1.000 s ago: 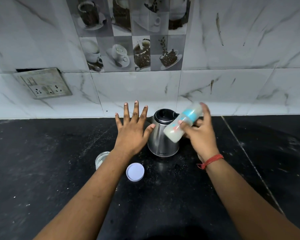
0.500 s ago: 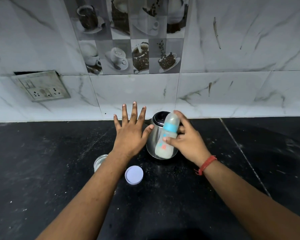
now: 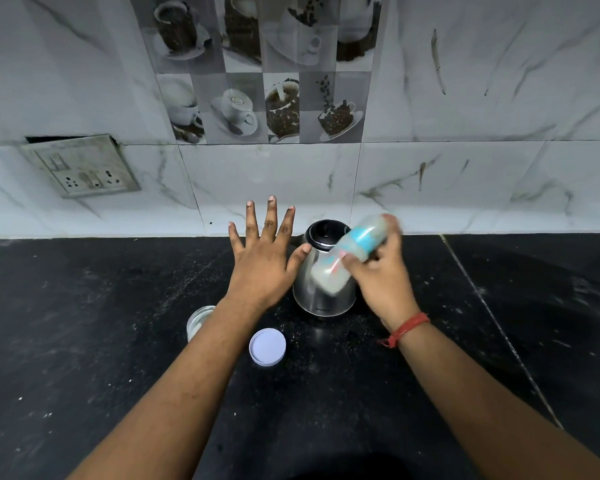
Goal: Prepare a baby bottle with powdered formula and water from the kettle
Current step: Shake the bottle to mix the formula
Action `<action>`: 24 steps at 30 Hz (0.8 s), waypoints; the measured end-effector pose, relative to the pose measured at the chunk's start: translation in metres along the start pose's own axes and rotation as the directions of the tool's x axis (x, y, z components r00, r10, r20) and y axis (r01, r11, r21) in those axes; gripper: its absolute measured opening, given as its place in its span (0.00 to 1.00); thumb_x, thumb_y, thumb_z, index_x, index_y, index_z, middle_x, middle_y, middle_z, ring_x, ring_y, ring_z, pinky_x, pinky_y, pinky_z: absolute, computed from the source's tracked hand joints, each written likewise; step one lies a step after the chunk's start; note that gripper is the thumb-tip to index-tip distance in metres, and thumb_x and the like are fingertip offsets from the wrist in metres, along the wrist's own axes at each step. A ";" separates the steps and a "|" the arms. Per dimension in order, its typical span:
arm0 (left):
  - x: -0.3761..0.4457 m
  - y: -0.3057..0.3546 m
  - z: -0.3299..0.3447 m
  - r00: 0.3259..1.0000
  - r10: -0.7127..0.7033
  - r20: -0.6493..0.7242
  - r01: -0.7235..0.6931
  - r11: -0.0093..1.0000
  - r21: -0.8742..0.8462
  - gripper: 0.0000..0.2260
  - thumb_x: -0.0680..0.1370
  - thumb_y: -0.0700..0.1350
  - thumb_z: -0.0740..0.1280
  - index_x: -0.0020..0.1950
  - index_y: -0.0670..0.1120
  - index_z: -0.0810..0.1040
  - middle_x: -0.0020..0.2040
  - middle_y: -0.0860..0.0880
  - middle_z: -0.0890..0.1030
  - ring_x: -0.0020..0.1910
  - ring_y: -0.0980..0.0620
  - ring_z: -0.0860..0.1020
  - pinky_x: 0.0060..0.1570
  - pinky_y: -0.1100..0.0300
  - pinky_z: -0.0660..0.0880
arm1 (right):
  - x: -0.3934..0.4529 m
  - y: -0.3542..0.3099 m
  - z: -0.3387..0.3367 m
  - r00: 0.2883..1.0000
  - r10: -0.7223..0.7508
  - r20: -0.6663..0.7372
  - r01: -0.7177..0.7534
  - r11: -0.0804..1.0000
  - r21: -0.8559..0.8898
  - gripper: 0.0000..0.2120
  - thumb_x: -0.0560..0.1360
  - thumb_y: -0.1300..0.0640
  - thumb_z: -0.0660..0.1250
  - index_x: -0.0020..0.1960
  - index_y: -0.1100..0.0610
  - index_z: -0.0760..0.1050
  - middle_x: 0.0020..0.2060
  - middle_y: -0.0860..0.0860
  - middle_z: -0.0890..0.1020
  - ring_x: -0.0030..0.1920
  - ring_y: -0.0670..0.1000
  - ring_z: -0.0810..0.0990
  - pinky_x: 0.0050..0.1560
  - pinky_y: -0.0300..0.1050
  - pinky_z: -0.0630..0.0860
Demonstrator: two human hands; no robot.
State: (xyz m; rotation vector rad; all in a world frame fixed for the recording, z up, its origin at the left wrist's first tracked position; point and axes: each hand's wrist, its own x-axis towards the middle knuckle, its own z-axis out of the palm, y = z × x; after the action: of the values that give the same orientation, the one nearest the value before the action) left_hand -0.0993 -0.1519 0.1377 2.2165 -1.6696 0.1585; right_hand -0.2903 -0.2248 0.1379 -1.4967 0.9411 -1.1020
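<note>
Centre frame: right hand (image 3: pixel 381 282) grips the tilted, motion-blurred baby bottle (image 3: pixel 347 258) before the kettle (image 3: pixel 323 271), left hand (image 3: pixel 264 261) splayed wide, empty; a loose cap could leak formula.

the right hand (image 3: pixel 383 278) now tilts the baby bottle (image 3: pixel 349 256) again, its blue top pointing up and to the right, after it stood nearly upright half a second ago; the bottle is blurred. the left hand keeps its place.
</note>
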 end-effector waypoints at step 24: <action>0.000 -0.003 0.000 1.000 -0.017 0.005 0.017 1.000 -0.018 0.39 0.75 0.74 0.30 0.83 0.58 0.39 0.83 0.51 0.34 0.80 0.43 0.28 0.77 0.31 0.36 | 0.017 -0.014 -0.008 0.989 -0.006 -0.146 0.008 1.000 0.015 0.43 0.72 0.60 0.76 0.77 0.39 0.56 0.54 0.48 0.81 0.51 0.49 0.84 0.62 0.58 0.79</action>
State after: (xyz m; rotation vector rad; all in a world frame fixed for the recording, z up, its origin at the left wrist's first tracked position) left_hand -0.0967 -0.1511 0.1367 2.2188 -1.6472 0.1336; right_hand -0.2928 -0.2406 0.1547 -1.4223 1.0264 -1.2346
